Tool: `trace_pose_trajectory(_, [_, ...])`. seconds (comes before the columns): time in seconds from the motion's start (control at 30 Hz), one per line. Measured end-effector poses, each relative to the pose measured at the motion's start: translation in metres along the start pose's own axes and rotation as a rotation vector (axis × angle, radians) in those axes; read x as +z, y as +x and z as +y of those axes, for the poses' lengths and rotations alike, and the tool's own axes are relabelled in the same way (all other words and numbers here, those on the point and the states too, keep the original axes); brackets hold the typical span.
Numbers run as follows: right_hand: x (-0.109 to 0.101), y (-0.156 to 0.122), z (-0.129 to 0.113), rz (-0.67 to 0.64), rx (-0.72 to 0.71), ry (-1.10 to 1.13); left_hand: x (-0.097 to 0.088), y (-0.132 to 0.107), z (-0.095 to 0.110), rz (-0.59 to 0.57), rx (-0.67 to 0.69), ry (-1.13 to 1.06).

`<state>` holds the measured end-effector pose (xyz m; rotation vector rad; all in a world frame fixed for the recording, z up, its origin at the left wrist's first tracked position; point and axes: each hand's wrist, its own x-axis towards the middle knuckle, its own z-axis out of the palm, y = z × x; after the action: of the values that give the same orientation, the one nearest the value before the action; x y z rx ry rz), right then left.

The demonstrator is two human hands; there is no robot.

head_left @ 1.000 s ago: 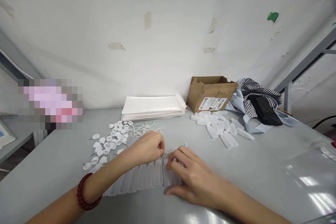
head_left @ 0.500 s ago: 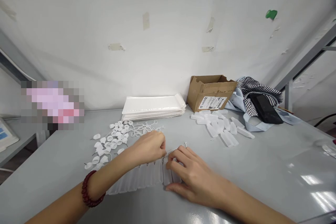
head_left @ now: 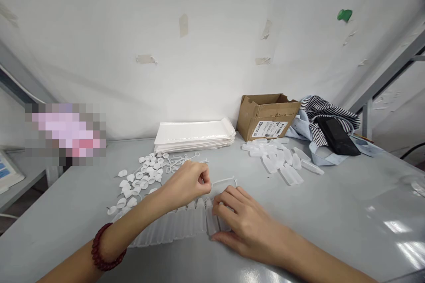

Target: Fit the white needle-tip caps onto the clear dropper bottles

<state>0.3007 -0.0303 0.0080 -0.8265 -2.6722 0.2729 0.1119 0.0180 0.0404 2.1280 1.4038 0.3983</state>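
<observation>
A row of clear plastic tubes (head_left: 172, 226) lies side by side on the grey table (head_left: 332, 212). My right hand (head_left: 244, 222) rests on the right end of the row, fingers curled over the last tubes. My left hand (head_left: 189, 184), with a dark red bead bracelet (head_left: 101, 252) on its wrist, is closed in a pinch on a thin white plastic strip (head_left: 224, 181) just above the tubes' tips.
Several small white caps and loops (head_left: 142, 177) lie scattered to the left. Loose clear tubes (head_left: 282, 161) lie at the right, near a cardboard box (head_left: 267, 116), a stack of white padded envelopes (head_left: 194, 135), and striped cloth with a black phone (head_left: 335, 135).
My left hand has lifted slightly, and the thin white strip it pinches now stands clear above the tubes. My right hand stays on the row.
</observation>
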Motion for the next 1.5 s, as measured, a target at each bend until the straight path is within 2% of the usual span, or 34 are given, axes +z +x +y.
trace_pose_trajectory(0.17, [0.0,-0.001,-0.001,-0.013,-0.001,-0.03,0.002,-0.011,-0.004,0.055,0.017,-0.067])
trace_pose_trajectory(0.43, [0.002,-0.001,0.0,0.027,-0.023,-0.062,0.009,-0.025,-0.004,0.061,0.061,-0.091])
trace_pose_trajectory(0.7, [0.001,-0.001,0.0,0.061,0.025,-0.026,0.015,-0.032,-0.004,0.054,0.113,-0.02])
trace_pose_trajectory(0.93, [0.0,0.002,-0.001,-0.005,0.079,0.073,0.02,-0.04,-0.005,0.04,0.17,0.034])
trace_pose_trajectory(1.23, [0.0,0.003,-0.001,-0.024,0.085,0.097,0.028,-0.059,-0.003,0.054,0.196,0.094])
trace_pose_trajectory(1.5, [0.0,0.004,-0.001,-0.023,0.092,0.073,0.04,-0.067,0.005,0.07,0.183,0.156])
